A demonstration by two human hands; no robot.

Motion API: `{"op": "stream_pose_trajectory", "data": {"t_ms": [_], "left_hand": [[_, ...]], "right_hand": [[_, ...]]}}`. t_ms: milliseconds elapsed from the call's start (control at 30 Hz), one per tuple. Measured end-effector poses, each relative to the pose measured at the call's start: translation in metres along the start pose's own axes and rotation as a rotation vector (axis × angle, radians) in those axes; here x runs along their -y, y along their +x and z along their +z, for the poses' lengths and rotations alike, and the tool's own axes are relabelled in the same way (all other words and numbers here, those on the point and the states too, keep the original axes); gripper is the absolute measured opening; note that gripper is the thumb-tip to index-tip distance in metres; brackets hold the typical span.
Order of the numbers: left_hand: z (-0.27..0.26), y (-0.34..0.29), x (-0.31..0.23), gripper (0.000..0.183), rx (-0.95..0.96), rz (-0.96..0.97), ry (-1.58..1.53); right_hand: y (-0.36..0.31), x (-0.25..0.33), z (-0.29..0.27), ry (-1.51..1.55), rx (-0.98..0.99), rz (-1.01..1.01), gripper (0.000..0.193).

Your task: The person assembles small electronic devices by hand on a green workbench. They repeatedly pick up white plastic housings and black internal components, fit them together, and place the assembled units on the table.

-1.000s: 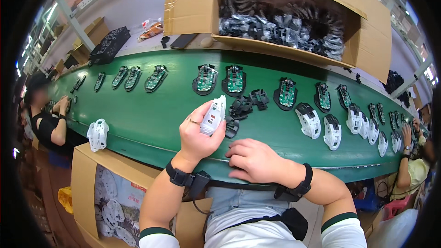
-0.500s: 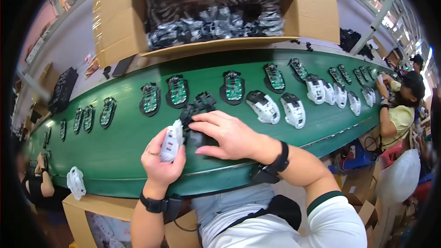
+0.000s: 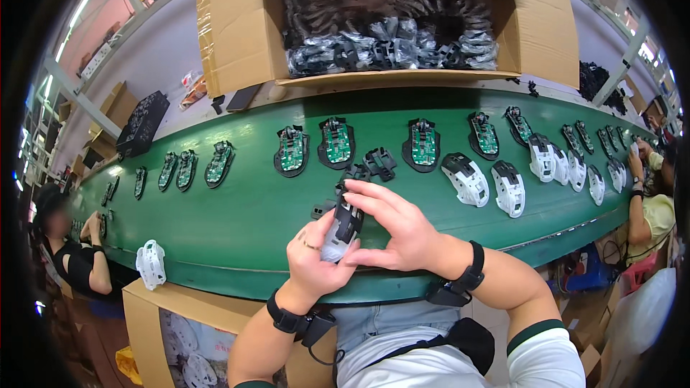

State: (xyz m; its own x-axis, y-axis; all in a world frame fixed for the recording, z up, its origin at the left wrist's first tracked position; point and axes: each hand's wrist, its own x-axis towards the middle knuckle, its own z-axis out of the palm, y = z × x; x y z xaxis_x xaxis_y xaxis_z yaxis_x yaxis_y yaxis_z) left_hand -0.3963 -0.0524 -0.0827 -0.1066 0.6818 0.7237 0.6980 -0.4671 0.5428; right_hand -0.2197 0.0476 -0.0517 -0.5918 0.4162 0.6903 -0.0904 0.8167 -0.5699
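A white computer mouse shell (image 3: 335,250) with a black top piece (image 3: 348,221) on it is gripped in my left hand (image 3: 310,257), just above the belt's near edge. My right hand (image 3: 401,236) spans the same shell, fingertips on the upper end of the black piece and thumb at the white lower end. The fingers partly hide how the two parts fit. Just beyond my hands lie loose black plastic pieces (image 3: 379,164), and another black piece (image 3: 323,208) is beside my left fingers.
Along the green belt (image 3: 237,226) lie several mouse bases with green circuit boards (image 3: 292,151). Black-and-white shells (image 3: 465,179) are to the right; a white shell (image 3: 151,264) stands left. Behind is a carton (image 3: 395,79) of bagged parts. People work at both ends.
My right hand has come from the loose black pieces to the shell in my left hand. A black top piece now shows on the white shell. The whole view has shifted.
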Motion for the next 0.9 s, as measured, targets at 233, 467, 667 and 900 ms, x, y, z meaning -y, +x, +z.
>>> {"op": "stream_pose_trajectory", "data": {"t_ms": [233, 467, 667, 900], "left_hand": [[-0.004, 0.009, -0.003, 0.057, 0.100, 0.083, 0.132], [-0.010, -0.003, 0.002, 0.054, 0.063, -0.555, -0.651], [-0.012, -0.008, 0.004, 0.056, 0.004, -0.492, -0.609], [-0.016, -0.015, 0.019, 0.050, 0.009, -0.358, -0.510]], "right_hand": [[-0.008, -0.013, 0.001, -0.004, 0.010, 0.104, 0.058], [-0.002, -0.009, -0.002, 0.086, -0.020, 0.026, 0.062], [0.000, -0.014, 0.004, 0.029, 0.089, -0.048, 0.065], [-0.001, -0.005, 0.007, -0.035, 0.197, -0.035, 0.073]]}}
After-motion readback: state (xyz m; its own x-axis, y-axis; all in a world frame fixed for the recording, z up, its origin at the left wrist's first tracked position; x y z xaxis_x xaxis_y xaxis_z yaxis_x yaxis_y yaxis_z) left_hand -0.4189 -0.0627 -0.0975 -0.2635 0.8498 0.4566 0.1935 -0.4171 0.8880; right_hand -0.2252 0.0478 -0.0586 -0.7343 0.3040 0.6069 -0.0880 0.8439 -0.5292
